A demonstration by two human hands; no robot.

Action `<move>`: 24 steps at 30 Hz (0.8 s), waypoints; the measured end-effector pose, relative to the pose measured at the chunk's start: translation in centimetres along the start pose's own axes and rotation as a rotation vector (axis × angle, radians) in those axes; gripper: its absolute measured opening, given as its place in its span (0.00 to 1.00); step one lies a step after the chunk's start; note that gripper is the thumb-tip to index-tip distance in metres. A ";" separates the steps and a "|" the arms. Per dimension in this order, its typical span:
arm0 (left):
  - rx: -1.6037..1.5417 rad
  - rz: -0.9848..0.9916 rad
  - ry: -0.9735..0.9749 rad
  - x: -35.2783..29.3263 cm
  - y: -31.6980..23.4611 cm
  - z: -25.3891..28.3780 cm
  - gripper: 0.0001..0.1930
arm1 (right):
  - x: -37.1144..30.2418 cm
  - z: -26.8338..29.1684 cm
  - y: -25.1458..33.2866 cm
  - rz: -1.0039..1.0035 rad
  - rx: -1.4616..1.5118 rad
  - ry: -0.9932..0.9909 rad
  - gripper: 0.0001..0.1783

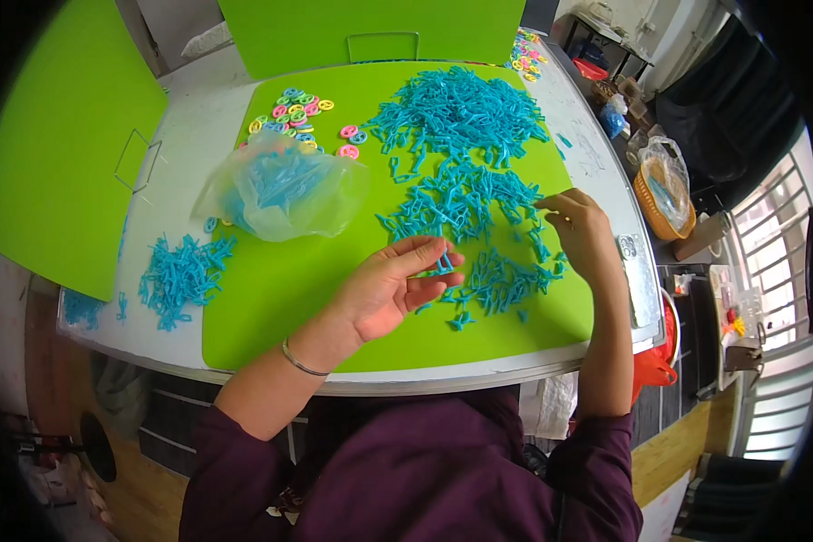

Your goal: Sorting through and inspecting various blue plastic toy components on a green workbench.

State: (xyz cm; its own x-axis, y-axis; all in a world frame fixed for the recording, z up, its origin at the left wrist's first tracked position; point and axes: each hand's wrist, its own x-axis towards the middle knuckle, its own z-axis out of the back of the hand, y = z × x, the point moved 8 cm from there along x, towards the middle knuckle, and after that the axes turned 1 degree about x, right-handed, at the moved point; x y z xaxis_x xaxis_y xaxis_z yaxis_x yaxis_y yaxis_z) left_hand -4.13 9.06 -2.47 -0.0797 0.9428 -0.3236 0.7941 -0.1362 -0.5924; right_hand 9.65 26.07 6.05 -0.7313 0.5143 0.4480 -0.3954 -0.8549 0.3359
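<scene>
My left hand (390,287) is over the green board (289,307), palm turned inward, pinching a small blue plastic piece (443,263) between thumb and fingers. It looks like a forked, clip-like part. My right hand (583,230) hovers at the right edge of the nearer blue pieces (479,194), fingers curled together. Whatever its fingertips hold, if anything, is too small to make out. A looser scatter of the same blue pieces (501,280) lies between my hands, and a large heap of them (465,108) is at the far side.
A translucent plastic bag (325,199) with blue pieces sits left on the board, beside colourful round discs (289,113). Another blue pile (182,280) is on the white tabletop (194,135). Upright green panels (54,154) stand left and behind. A wicker basket (664,194) is off to the right.
</scene>
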 end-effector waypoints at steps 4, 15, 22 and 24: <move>-0.040 -0.006 0.008 0.2 -0.3 0.3 0.09 | -0.3 -2.0 -1.9 0.001 -0.025 0.223 0.10; -0.027 -0.105 0.014 0.5 -0.7 0.8 0.08 | -0.6 -4.1 3.4 -0.315 1.178 0.231 0.10; 0.025 -0.143 -0.030 0.5 -0.5 0.8 0.09 | -2.4 -7.6 7.6 -0.441 1.602 0.465 0.10; 0.104 -0.178 -0.041 0.5 -0.6 0.9 0.09 | -2.5 -7.6 7.6 -0.432 1.597 0.474 0.10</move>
State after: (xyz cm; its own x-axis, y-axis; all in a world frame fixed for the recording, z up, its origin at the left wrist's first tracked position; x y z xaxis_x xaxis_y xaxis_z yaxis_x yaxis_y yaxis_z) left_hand -5.16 9.32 -2.90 -0.2392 0.9421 -0.2351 0.6988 -0.0011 -0.7153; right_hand 4.21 17.76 1.15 -0.9327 0.3563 -0.0559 0.0937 0.3892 0.9164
